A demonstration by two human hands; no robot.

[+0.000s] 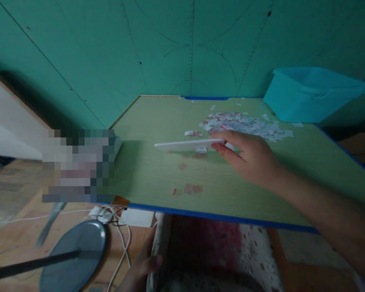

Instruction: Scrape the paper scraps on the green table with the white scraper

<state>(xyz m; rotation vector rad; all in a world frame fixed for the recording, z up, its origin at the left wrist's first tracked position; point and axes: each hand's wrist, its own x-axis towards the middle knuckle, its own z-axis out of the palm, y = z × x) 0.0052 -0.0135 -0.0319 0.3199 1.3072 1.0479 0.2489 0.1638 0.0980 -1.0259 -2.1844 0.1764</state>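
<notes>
My right hand (246, 154) pinches one end of a thin white flat piece (185, 145), seen nearly edge-on above the light green tabletop (158, 174); its exact kind does not show. Just beyond my fingers lies a heap of small paper scraps (246, 125), white with some pink. Several reddish-brown translucent scraps (193, 189) are stuck or lying nearer the front edge. Below that edge, my left hand (146, 263) grips the left rim of a speckled white container (257, 259) with pink stains inside. The thumb is over the rim; the other fingers are partly hidden.
A turquoise bin (307, 95) stands at the back right, against the green wall (170, 48). At the left corner there is a blurred-out object (79, 166). Below it are a round grey stand base (76, 255) and white cables (124, 243). Blue tape (200, 216) lines the table's front edge.
</notes>
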